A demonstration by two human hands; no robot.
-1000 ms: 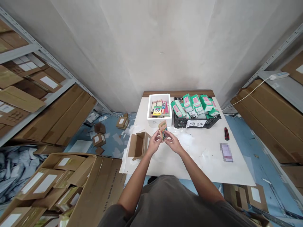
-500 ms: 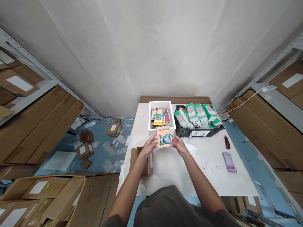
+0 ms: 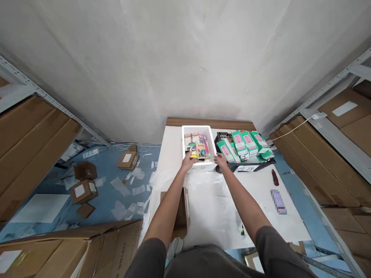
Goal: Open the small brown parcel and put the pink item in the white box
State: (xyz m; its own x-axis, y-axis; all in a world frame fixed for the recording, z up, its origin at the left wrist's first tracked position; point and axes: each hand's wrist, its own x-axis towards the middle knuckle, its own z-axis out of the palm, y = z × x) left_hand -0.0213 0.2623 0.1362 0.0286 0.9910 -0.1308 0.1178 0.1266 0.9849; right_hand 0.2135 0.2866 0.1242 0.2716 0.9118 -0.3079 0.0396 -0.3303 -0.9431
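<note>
Left hand [image 3: 188,162] at the near rim of the white bin [image 3: 183,143] on the desk [image 3: 214,204], fingers closed on a small colourful booklet [image 3: 193,150] standing inside. Right hand [image 3: 220,161] beside the bin's near right corner; its fingers' grip cannot be told.

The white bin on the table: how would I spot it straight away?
Find the table against the back wall. At its far edge two containers stand side by side; the white bin is the left one, by both hands. Unlike the black crate of green boxes, it is solid-walled and holds colourful packs.
</note>
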